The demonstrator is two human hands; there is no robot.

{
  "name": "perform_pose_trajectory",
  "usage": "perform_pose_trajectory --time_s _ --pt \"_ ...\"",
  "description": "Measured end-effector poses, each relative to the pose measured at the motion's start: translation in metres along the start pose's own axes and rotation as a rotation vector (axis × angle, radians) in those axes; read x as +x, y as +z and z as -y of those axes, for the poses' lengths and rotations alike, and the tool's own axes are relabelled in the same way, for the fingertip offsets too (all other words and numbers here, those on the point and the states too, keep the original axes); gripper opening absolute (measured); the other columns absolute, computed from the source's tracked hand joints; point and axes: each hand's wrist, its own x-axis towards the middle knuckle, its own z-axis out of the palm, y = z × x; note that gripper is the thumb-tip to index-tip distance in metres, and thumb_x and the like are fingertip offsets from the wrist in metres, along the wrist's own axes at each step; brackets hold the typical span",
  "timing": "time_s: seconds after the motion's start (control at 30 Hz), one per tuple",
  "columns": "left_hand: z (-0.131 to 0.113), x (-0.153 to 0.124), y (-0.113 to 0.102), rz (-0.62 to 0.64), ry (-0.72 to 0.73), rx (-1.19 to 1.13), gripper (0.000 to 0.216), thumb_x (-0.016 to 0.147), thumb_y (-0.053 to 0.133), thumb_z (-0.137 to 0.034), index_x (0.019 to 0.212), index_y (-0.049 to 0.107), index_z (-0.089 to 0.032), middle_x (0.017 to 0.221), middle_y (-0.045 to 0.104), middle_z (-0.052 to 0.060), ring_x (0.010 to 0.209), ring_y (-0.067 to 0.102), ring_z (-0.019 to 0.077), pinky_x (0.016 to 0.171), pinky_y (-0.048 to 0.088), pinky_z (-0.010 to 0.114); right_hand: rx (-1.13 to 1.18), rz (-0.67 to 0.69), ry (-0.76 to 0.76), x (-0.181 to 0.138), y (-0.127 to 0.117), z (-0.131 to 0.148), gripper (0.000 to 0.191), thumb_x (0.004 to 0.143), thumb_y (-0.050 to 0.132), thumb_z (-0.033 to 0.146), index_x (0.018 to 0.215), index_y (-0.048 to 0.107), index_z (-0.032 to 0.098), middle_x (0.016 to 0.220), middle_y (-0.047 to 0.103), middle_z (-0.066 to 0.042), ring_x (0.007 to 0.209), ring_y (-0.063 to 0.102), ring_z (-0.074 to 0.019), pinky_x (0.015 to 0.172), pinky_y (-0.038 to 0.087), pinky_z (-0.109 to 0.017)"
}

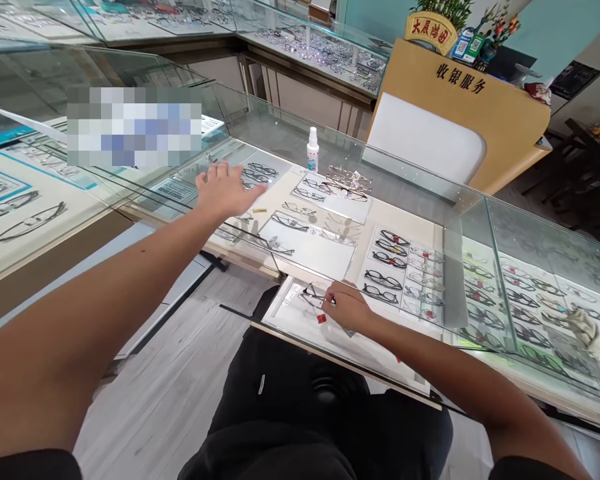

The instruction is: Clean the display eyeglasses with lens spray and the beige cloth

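My left hand (225,190) is stretched over the glass counter top with its fingers and thumb spread, holding nothing. Below and beyond it, eyeglasses (259,172) lie in the display case. My right hand (349,307) is closed over a pulled-out white drawer (290,320) at the case's near edge. Its fingers pinch a thin-framed pair of eyeglasses (311,292), whose frame reaches out to the left; part of it is hidden by the hand. A small red tag (321,319) lies in the drawer just under the fingers.
A white spray bottle (313,152) stands on the glass, near several loose eyeglasses (350,183). Rows of framed glasses (384,277) fill the case on the right. A yellow cashier desk (515,120) stands behind. Glass edges run close to both forearms.
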Motion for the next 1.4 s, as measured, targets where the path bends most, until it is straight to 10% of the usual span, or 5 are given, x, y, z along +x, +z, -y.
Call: perform_pose_trajectory --time_s 0.6,1.4 --pt "-0.006 -0.008 -0.006 0.021 -0.033 0.069 0.107 0.101 0.028 -0.088 0.181 0.031 -0.017 0.191 0.018 0.019 0.177 0.013 0.0442 0.140 0.015 0.065 -0.321 -0.233 -0.096 0.123 0.034 -0.035 0.026 0.101 0.061 0.021 0.100 0.087 0.018 0.124 0.077 -0.014 0.127 0.060 -0.0315 0.133 0.028 -0.047" --pt "-0.005 -0.008 -0.006 0.019 -0.036 0.052 0.109 0.100 0.027 -0.090 0.181 0.032 -0.017 0.191 0.019 0.019 0.177 0.013 0.0434 0.141 0.014 0.066 -0.203 -0.324 -0.136 0.174 0.029 -0.073 0.023 0.100 0.068 0.042 0.094 0.073 0.020 0.119 0.074 -0.014 0.129 0.056 -0.0357 0.124 0.037 -0.051"
